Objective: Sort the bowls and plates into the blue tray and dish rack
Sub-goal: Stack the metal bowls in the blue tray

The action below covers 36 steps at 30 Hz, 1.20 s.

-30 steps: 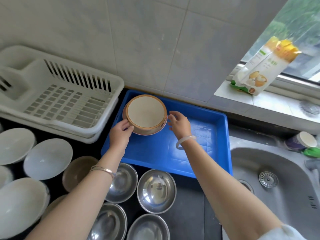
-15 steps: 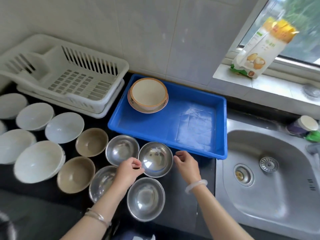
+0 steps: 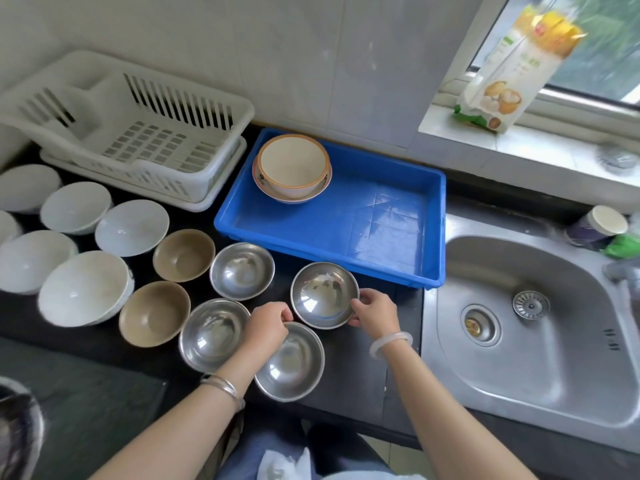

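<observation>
A steel bowl sits just in front of the blue tray. My right hand grips its right rim and my left hand pinches its left rim. An orange-rimmed cream bowl rests on a matching plate in the tray's far left corner. Three more steel bowls and two brown bowls stand on the dark counter. Several white bowls lie at the left. The white dish rack holds nothing.
A steel sink lies to the right of the tray. A flour bag leans on the window sill. A small cup and something green stand behind the sink. The tiled wall runs behind the rack and tray.
Both hands let go of the cream bowl in the tray, came back toward me, and closed on the rims of the steel bowl nearest the tray. The view tilted down.
</observation>
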Each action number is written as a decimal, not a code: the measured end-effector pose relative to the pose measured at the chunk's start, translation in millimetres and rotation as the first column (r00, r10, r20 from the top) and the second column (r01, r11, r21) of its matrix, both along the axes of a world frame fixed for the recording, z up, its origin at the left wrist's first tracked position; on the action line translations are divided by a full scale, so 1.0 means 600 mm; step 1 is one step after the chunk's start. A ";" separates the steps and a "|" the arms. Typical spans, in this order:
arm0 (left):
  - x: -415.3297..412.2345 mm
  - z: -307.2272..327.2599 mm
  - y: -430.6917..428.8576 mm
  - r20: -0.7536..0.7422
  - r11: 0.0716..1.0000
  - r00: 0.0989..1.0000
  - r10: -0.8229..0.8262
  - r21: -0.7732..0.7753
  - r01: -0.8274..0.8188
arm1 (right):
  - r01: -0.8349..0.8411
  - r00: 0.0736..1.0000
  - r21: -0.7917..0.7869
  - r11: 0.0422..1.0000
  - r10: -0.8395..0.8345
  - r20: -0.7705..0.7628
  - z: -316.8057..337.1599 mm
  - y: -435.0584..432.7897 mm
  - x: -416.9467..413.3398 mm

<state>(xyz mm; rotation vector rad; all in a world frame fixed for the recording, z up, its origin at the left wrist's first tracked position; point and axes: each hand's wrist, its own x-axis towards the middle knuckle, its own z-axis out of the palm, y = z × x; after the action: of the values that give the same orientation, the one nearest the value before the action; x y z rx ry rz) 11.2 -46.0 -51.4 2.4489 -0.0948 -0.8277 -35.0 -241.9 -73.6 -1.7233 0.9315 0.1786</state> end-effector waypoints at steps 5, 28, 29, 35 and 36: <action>0.002 0.006 -0.005 0.026 0.999 0.999 -0.040 -0.008 0.040 | 0.055 0.998 0.027 0.998 -0.055 0.007 0.004 -0.024 -0.032; 0.027 0.003 -0.055 0.096 0.953 0.972 0.213 -0.238 -0.185 | 0.109 0.994 0.296 0.949 -0.105 -0.029 0.001 -0.021 -0.057; 0.028 -0.001 -0.053 0.102 0.953 0.972 0.213 -0.242 -0.183 | 0.109 0.994 0.294 0.950 -0.105 -0.028 0.001 -0.020 -0.057; 0.035 -0.024 -0.036 -0.156 0.896 0.943 0.295 -0.297 -0.329 | 0.123 0.992 0.278 0.953 -0.119 -0.032 -0.008 -0.010 -0.056; 0.034 -0.026 -0.036 -0.265 0.862 0.912 0.313 -0.324 -0.390 | 0.130 0.992 0.275 0.953 -0.125 -0.035 -0.010 -0.008 -0.055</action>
<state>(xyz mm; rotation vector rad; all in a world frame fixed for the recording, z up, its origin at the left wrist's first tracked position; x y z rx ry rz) 31.9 -67.4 -67.1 1.9323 0.2504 -0.8039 -68.3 -246.5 -79.8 -1.4016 0.9782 0.2280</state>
